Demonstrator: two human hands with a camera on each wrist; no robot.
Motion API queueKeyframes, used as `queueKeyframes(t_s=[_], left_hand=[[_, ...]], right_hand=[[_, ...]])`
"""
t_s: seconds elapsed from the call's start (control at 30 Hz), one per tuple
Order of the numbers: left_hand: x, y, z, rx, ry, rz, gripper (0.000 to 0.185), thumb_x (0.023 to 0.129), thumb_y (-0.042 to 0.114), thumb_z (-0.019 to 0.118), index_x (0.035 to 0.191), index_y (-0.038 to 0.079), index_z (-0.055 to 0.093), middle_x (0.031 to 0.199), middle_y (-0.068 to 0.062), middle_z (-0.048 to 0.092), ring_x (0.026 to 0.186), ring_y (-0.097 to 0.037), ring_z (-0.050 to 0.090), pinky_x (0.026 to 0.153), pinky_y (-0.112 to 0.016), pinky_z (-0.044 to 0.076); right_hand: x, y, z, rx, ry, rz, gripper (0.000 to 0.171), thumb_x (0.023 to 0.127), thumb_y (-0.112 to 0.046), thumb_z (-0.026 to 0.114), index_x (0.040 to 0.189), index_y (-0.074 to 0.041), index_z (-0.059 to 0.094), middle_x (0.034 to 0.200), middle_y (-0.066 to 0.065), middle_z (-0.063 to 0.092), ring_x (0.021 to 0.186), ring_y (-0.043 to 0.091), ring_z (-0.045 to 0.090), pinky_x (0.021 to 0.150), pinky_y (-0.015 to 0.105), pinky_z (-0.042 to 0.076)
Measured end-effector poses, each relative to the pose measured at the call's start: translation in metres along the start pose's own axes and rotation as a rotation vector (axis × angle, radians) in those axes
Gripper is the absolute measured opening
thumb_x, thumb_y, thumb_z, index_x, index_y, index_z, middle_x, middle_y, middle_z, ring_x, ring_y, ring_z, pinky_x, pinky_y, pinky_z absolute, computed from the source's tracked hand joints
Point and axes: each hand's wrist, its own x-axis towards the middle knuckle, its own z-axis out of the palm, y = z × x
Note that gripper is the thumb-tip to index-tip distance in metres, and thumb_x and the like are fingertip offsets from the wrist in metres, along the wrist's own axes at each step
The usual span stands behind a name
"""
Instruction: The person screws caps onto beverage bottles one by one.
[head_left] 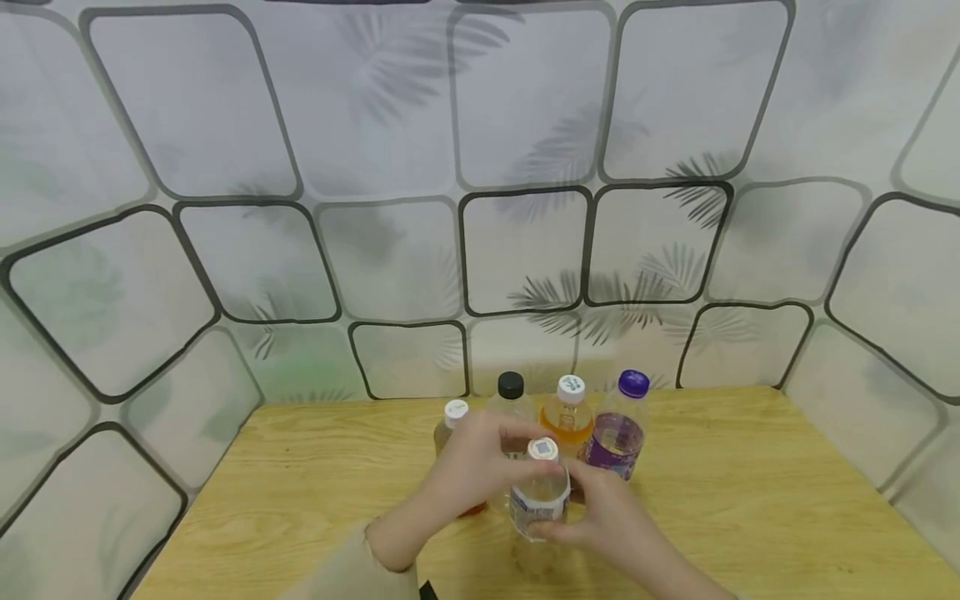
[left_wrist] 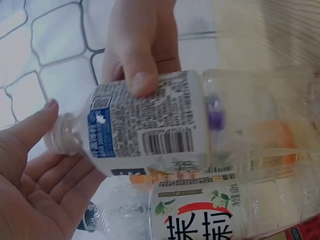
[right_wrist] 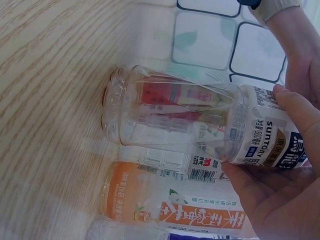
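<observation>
The right hand (head_left: 611,521) holds the clear bottle (head_left: 538,500); left hand (head_left: 480,467) fingers curl at its white cap (head_left: 542,449), still on.

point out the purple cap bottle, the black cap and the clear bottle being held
purple cap bottle (head_left: 617,440), head view, purple liquid body
black cap (head_left: 511,384), head view, cap top
clear bottle (head_left: 539,498), head view, white label

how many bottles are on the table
5. The clear bottle stands in front, held by the left hand and right hand. Behind it stand a white-capped bottle, black-capped bottle, orange bottle and purple bottle. The hands may hide more.
</observation>
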Motion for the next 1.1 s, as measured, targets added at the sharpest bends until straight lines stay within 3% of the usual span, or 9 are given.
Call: queueKeyframes(t_s=[0.13,0.27,0.43,0.63,0.87,1.1], left_hand=[[0.009,-0.006,-0.007,-0.086,-0.149,-0.002,0.023,0.091,0.011,0.085,0.111,0.001,0.082,0.108,-0.014,0.083,0.096,-0.013,0.078,0.081,-0.016,0.061],[0.015,-0.011,-0.014,-0.135,-0.271,0.014,0.023,0.094,0.01,0.081,0.115,0.001,0.08,0.112,-0.015,0.082,0.1,-0.005,0.076,0.086,-0.017,0.06],[0.018,-0.014,-0.018,-0.177,-0.344,0.002,0.024,0.097,0.011,0.078,0.119,0.001,0.079,0.116,-0.015,0.081,0.104,-0.001,0.074,0.091,-0.018,0.06],[0.015,-0.016,-0.015,-0.191,-0.308,0.019,0.026,0.097,0.01,0.078,0.121,0.0,0.078,0.117,-0.016,0.08,0.103,-0.004,0.075,0.091,-0.019,0.061],[0.005,-0.015,-0.012,-0.152,-0.239,-0.016,0.03,0.099,0.016,0.077,0.125,0.002,0.075,0.122,-0.014,0.079,0.114,-0.02,0.076,0.098,-0.022,0.06],[-0.007,-0.023,-0.011,-0.136,-0.23,-0.029,0.037,0.098,0.013,0.078,0.132,0.001,0.071,0.131,-0.016,0.075,0.125,-0.03,0.072,0.104,-0.024,0.058]], right_hand=[[0.0,0.001,0.0,0.005,-0.002,-0.002,0.075,0.08,-0.032,0.095,0.14,-0.001,0.062,0.127,0.015,0.076,0.111,0.037,0.076,0.087,0.028,0.065],[0.0,0.001,0.001,-0.01,0.012,-0.011,0.078,0.079,-0.033,0.095,0.141,0.002,0.061,0.126,0.016,0.075,0.109,0.036,0.076,0.086,0.026,0.065],[0.0,0.002,0.001,-0.025,0.017,-0.02,0.079,0.079,-0.034,0.095,0.14,0.004,0.061,0.125,0.016,0.076,0.108,0.036,0.077,0.085,0.026,0.065],[0.0,0.002,0.001,-0.031,0.021,-0.036,0.08,0.079,-0.034,0.095,0.142,0.002,0.06,0.125,0.016,0.076,0.108,0.035,0.077,0.085,0.026,0.065],[0.001,0.002,0.002,-0.026,0.014,-0.035,0.074,0.08,-0.033,0.095,0.139,-0.003,0.063,0.125,0.012,0.077,0.109,0.034,0.077,0.086,0.026,0.065],[0.001,0.0,0.002,-0.018,0.014,-0.023,0.073,0.08,-0.032,0.095,0.138,-0.002,0.064,0.129,0.014,0.075,0.112,0.036,0.075,0.088,0.028,0.065]])
